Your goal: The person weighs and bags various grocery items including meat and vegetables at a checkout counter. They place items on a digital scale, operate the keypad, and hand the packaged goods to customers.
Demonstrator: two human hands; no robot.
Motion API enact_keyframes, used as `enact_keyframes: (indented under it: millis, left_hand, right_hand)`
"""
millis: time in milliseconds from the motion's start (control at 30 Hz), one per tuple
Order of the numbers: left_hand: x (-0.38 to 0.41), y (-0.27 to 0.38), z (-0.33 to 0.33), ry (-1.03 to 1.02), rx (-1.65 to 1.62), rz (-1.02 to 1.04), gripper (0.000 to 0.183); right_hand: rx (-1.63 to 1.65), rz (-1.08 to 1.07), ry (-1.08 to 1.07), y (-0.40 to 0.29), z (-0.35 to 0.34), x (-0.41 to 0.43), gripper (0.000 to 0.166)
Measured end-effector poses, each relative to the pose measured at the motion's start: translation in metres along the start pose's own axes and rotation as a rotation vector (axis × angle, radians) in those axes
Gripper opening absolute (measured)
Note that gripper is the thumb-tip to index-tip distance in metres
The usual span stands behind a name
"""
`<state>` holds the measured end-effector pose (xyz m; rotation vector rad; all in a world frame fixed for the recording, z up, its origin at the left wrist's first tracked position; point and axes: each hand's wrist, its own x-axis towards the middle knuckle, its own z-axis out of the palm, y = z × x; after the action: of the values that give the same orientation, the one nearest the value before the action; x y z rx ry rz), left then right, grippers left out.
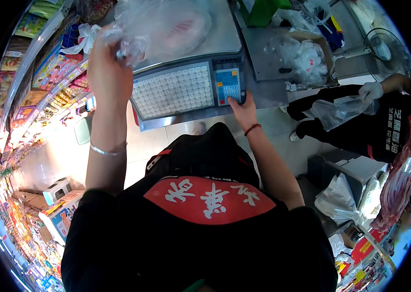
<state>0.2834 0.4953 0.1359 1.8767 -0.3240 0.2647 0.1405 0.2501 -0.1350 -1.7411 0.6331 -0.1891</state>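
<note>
My left hand [109,69] grips the bunched top of a clear plastic bag [169,29] at the upper left. The bag's lower part, with something pinkish in it, rests on the metal platform [223,40] of an electronic weighing scale. Below the platform are the scale's broad keyboard of pale keys [174,91] and a blue number keypad [227,85]. My right hand [243,109] is at the keypad's lower right corner, its thumb on or just over the lower keys and its fingers along the scale's edge. It holds nothing that I can see.
Shelves of packaged snacks [56,69] curve along the left. A cardboard box of crumpled plastic bags [307,62] and a fan [382,49] stand at the upper right. A co-worker [384,120] with a gloved hand holds a clear bag at right, near a hanging slab of raw meat [397,186].
</note>
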Motion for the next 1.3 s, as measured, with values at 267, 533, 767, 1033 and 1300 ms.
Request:
enact_keyframes:
  millis: [267, 533, 767, 1033, 1300]
  left_hand:
    - [-0.068, -0.008, -0.031, -0.238, -0.191, 0.01, 0.088]
    - [-0.116, -0.049, -0.04, 0.201, -0.454, -0.259, 0.051]
    - [-0.129, -0.045, -0.013, 0.106, -0.514, -0.373, 0.038]
    - [-0.127, -0.048, -0.011, 0.075, -0.497, -0.439, 0.04]
    - [-0.124, -0.043, -0.007, 0.062, -0.53, -0.46, 0.034]
  right_hand:
    - [-0.011, 0.029, 0.005, -0.014, 0.0, 0.0, 0.077]
    - [0.015, 0.139, 0.007, -0.032, 0.005, 0.008, 0.073]
    - [-0.003, 0.142, 0.0, -0.039, 0.004, 0.015, 0.069]
    - [-0.099, -0.005, -0.125, -0.016, -0.007, 0.014, 0.078]
    - [-0.137, -0.015, -0.071, -0.005, 0.003, 0.03, 0.088]
